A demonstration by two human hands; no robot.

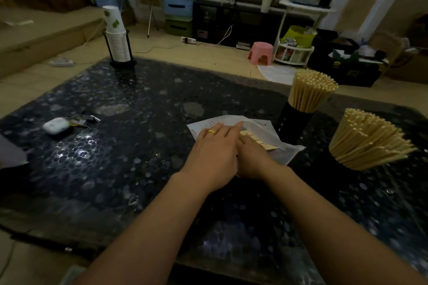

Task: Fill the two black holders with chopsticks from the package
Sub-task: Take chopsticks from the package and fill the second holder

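Left hand (214,156) flat, pinning package (251,133); right hand (252,159) gathering chopsticks (258,140) there, grip hidden; holders (293,126) just beside, within reach.

Both hands on the translucent chopstick package (266,131) at desk (129,146) centre. Left hand (214,157), gold ring (211,131) on, fingers flat on the package; right hand (253,161) partly under it, touching loose chopsticks (259,140). Two black holders right: far holder (294,125) and near holder (368,140) packed full. Paper-cup stack (117,34) far left, earbud case (56,125) left.
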